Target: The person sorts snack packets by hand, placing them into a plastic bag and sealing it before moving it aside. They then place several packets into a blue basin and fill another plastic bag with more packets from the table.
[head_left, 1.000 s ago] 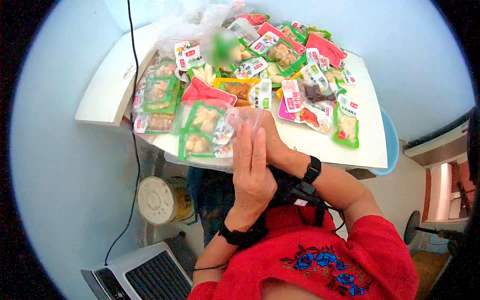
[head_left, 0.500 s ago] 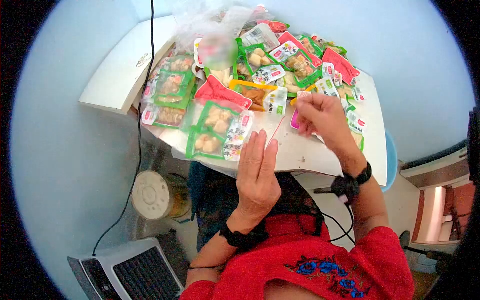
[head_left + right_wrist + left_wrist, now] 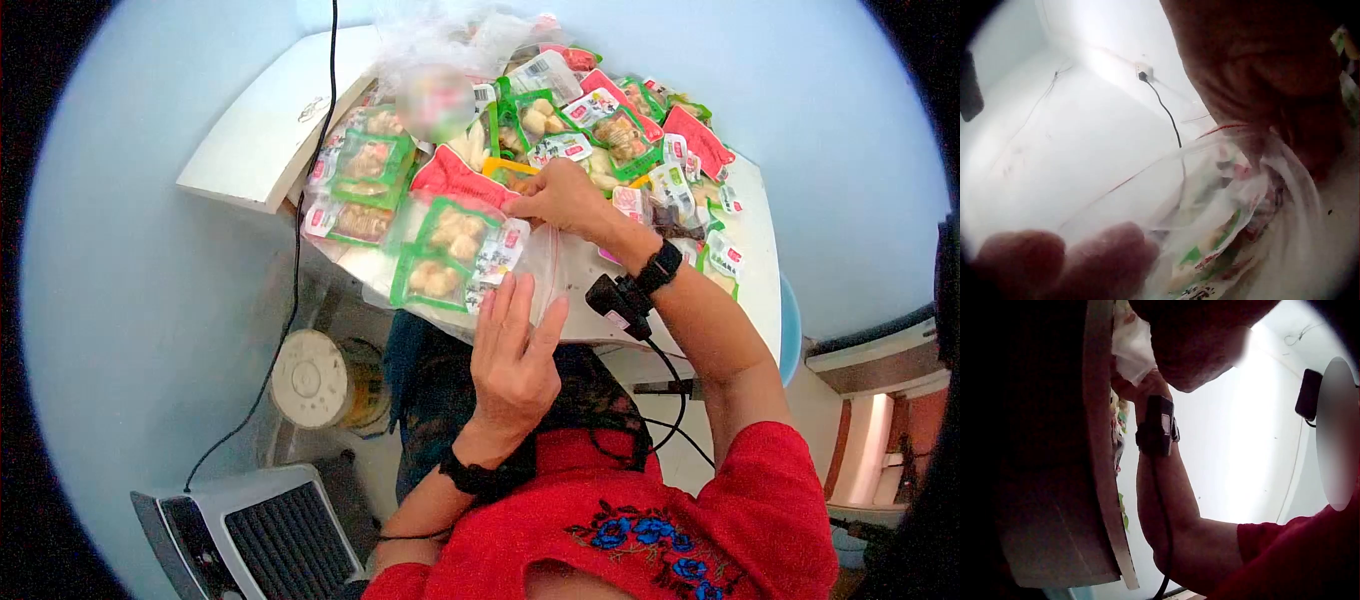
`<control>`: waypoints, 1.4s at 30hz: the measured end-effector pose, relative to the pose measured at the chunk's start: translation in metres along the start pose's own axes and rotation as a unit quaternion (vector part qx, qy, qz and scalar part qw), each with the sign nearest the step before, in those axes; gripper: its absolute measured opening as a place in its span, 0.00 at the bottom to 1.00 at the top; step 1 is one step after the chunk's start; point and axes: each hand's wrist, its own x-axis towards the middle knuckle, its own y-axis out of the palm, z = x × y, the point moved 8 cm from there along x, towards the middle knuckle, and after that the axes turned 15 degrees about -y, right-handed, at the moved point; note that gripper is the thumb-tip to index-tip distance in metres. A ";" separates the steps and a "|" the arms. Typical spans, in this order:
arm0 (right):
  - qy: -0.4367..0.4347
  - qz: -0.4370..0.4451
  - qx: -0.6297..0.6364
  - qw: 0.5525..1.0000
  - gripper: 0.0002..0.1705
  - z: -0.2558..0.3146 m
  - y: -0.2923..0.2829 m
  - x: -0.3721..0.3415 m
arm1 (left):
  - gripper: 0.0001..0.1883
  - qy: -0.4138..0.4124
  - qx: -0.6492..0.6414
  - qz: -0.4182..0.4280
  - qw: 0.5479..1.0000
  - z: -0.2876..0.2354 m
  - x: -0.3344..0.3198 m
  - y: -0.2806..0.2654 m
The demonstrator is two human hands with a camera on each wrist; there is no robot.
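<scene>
Bag (image 3: 546,262) pinched by the right hand (image 3: 568,200) holds two green-edged packets (image 3: 458,236).

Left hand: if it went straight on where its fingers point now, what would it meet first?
The left hand would probably meet the clear bag first, with green-edged packets inside. Depth is unclear, so it may already touch the bag.

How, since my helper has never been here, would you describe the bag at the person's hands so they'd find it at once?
Find the white table, then its near edge, where the left hand and right hand meet a clear plastic bag. Two green-edged packets of pale pieces show through it. Unlike the heaped packets beyond, it has a thin red line near its mouth.
</scene>
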 end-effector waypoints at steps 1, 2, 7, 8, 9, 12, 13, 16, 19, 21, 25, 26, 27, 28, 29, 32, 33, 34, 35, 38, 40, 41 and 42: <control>0.010 -0.012 0.032 0.999 0.20 -0.002 0.000 -0.002 | 0.22 0.002 0.005 0.002 1.000 0.000 -0.001 0.000; -0.001 -0.033 0.024 0.999 0.18 0.000 -0.001 -0.004 | 0.22 0.006 0.008 0.003 1.000 -0.001 -0.003 0.001; -0.047 -0.160 0.133 0.977 0.12 -0.006 -0.007 -0.003 | 0.21 0.024 0.016 0.013 0.999 -0.003 -0.007 0.001; -0.065 -0.174 0.152 0.971 0.11 -0.007 -0.012 -0.003 | 0.21 0.017 0.017 0.016 1.000 -0.003 -0.007 0.000; -0.081 -0.189 0.170 0.964 0.10 0.000 -0.022 -0.006 | 0.21 0.009 0.018 0.019 1.000 -0.003 -0.006 0.000; -0.099 -0.220 0.185 0.953 0.07 0.026 -0.056 -0.028 | 0.21 0.002 0.015 0.018 1.000 -0.008 -0.002 -0.001; -0.119 -0.242 0.139 0.953 0.08 0.035 -0.069 -0.039 | 0.21 0.001 0.014 0.015 1.000 -0.009 -0.001 -0.002; -0.195 -0.305 -0.072 0.930 0.07 0.067 -0.098 -0.087 | 0.25 -0.006 0.001 0.006 1.000 -0.008 0.000 -0.001; -0.293 -0.279 -0.305 0.862 0.05 0.089 -0.093 -0.140 | 0.29 -0.020 -0.024 0.005 1.000 -0.007 0.003 -0.001; -0.322 -0.199 -0.399 0.835 0.05 0.088 -0.078 -0.166 | 0.31 -0.023 -0.016 0.005 1.000 -0.005 0.003 0.001; -0.286 -0.056 -0.430 0.855 0.10 0.067 -0.052 -0.194 | 0.28 -0.044 -0.015 0.006 0.999 -0.005 0.004 0.005; -0.274 -0.040 -0.426 0.861 0.10 0.061 -0.048 -0.196 | 0.28 -0.038 -0.013 0.010 0.999 -0.007 0.004 0.006; -0.278 -0.046 -0.400 0.872 0.12 0.055 -0.050 -0.199 | 0.29 -0.032 -0.010 0.013 0.999 -0.009 0.004 0.007; -0.265 -0.079 -0.363 0.890 0.14 0.053 -0.058 -0.200 | 0.30 -0.026 -0.006 0.014 1.000 -0.011 0.004 0.008; -0.252 -0.112 -0.326 0.904 0.16 0.050 -0.065 -0.201 | 0.31 -0.024 -0.005 0.015 1.000 -0.011 0.004 0.009; -0.154 -0.185 -0.268 0.933 0.23 0.043 -0.080 -0.194 | 0.34 -0.022 -0.001 0.021 1.000 -0.012 0.004 0.010; -0.111 -0.204 -0.256 0.938 0.25 0.041 -0.082 -0.190 | 0.34 -0.024 -0.001 0.026 0.999 -0.012 0.004 0.010; -0.089 -0.179 -0.246 0.949 0.27 0.037 -0.077 -0.185 | 0.34 -0.027 -0.003 0.028 0.999 -0.012 0.005 0.010; -0.067 -0.152 -0.235 0.958 0.28 0.031 -0.072 -0.180 | 0.34 -0.028 -0.004 0.029 0.999 -0.012 0.005 0.011; -0.062 -0.130 -0.245 0.959 0.32 0.026 -0.059 -0.172 | 0.34 -0.029 -0.008 0.027 0.999 -0.010 0.004 0.012; -0.072 -0.131 -0.258 0.955 0.33 0.027 -0.056 -0.170 | 0.34 -0.026 -0.012 0.026 0.999 -0.010 0.004 0.012; -0.073 -0.131 -0.262 0.953 0.33 0.027 -0.056 -0.169 | 0.34 -0.025 -0.012 0.025 0.999 -0.009 0.004 0.012; -0.072 -0.131 -0.266 0.952 0.33 0.026 -0.056 -0.169 | 0.34 -0.024 -0.012 0.024 0.999 -0.009 0.004 0.012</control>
